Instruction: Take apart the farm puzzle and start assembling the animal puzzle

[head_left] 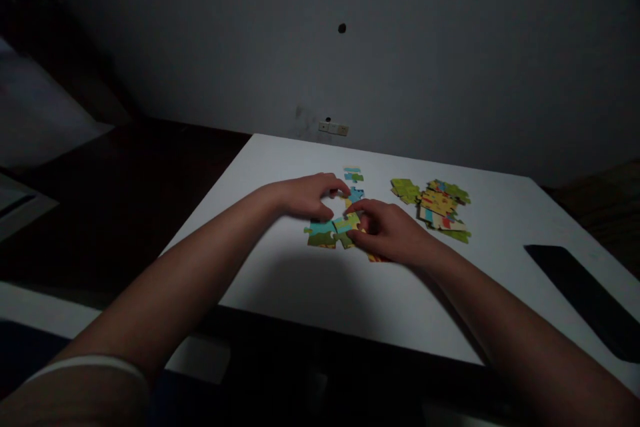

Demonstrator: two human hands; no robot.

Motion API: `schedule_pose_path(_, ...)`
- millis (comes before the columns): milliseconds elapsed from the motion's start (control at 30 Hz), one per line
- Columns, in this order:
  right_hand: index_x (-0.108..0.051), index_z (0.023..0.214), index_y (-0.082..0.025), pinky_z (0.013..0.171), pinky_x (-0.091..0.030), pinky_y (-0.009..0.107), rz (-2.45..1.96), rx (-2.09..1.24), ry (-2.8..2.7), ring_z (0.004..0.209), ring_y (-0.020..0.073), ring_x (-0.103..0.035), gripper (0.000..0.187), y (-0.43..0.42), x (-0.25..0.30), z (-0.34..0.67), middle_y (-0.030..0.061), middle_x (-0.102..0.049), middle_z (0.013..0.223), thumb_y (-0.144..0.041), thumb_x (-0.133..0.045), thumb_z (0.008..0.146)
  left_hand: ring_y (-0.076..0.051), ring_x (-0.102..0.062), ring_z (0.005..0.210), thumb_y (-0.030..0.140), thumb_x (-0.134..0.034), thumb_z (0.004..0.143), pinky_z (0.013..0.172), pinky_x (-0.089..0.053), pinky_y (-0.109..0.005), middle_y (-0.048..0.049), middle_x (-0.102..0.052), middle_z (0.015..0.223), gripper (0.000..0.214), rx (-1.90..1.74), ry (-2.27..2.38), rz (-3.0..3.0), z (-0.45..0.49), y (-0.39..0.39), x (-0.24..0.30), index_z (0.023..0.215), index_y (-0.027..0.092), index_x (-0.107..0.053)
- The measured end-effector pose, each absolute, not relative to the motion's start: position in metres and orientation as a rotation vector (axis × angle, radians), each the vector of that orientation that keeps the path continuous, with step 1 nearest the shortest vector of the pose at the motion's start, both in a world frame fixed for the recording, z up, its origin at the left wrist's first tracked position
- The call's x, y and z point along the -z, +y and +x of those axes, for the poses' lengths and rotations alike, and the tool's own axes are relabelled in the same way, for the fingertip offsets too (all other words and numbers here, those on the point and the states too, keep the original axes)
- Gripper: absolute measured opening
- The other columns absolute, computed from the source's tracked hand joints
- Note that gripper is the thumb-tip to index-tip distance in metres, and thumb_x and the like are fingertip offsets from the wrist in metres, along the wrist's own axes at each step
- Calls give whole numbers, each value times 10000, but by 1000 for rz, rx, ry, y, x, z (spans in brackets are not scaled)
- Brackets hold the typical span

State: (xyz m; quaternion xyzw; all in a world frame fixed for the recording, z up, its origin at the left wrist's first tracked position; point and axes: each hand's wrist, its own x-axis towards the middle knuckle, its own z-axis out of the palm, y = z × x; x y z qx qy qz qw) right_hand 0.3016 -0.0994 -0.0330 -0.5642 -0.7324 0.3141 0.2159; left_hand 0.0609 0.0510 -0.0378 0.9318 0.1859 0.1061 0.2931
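My left hand (pixel 313 195) is over the white table with its thumb and fingers apart. Its thumb tip touches or hovers at the upper edge of a teal and green jigsaw puzzle piece (pixel 321 235). My right hand (pixel 389 230) grips a light green and teal puzzle piece (pixel 347 223) between thumb and index finger, tilted against the piece beside it. Blue and yellow pieces (pixel 356 195) lie beyond, near my left fingertips. An orange and yellow piece (pixel 376 257) is partly hidden under my right hand.
A loose pile of puzzle pieces (pixel 440 203) lies to the right on the white table (pixel 300 287). Two small pieces (pixel 353 173) are farther back. A flat black object (pixel 583 297) rests near the right edge. Behind the table stands a grey wall with sockets (pixel 333 128).
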Motion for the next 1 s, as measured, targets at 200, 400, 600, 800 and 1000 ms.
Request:
schedule_pose_path(200, -824, 1182, -222, 763, -491, 427, -1616, -679, -2142, 737, 272, -724, 326, -100, 27, 291, 45, -769, 761, -411, -770, 922, -316, -745, 1135, 395, -918, 663, 1034, -619, -441, -64, -773, 1232, 719, -247, 433, 2483, 54, 57, 45, 1365, 317, -785)
schedule_pose_path(400, -805, 1261, -196, 650, -478, 397, -1757, -926, -1973, 612, 257, -728, 414, -103, 28, 286, 28, -776, 684, -471, -767, 954, -311, -742, 1124, 398, -910, 654, 1024, -619, -438, -56, -778, 1222, 722, -257, 413, 2486, 56, 57, 47, 1365, 342, -793)
schedule_pose_path(600, -841, 1288, -211, 601, -415, 373, -1751, -847, -2078, 597, 247, -691, 444, -103, 30, 290, 35, -772, 688, -503, -769, 962, -320, -729, 1157, 390, -902, 628, 1075, -602, -455, -41, -784, 1220, 727, -244, 441, 2433, 58, 56, 46, 1349, 371, -815)
schedule_pose_path(800, -854, 1380, -227, 634, -398, 383, -1776, -742, -2127, 633, 250, -662, 525, -102, 32, 290, 37, -744, 703, -531, -752, 965, -320, -743, 1115, 389, -916, 637, 1043, -624, -452, -64, -790, 1217, 748, -223, 457, 2495, 60, 55, 43, 1375, 326, -813)
schedule_pose_path(1000, -902, 1254, -272, 673, -385, 398, -1757, -618, -2201, 629, 249, -636, 417, -100, 29, 292, 25, -697, 649, -548, -709, 1007, -321, -719, 1116, 418, -917, 667, 1037, -623, -450, -65, -781, 1223, 663, -190, 486, 2501, 61, 53, 43, 1310, 312, -797)
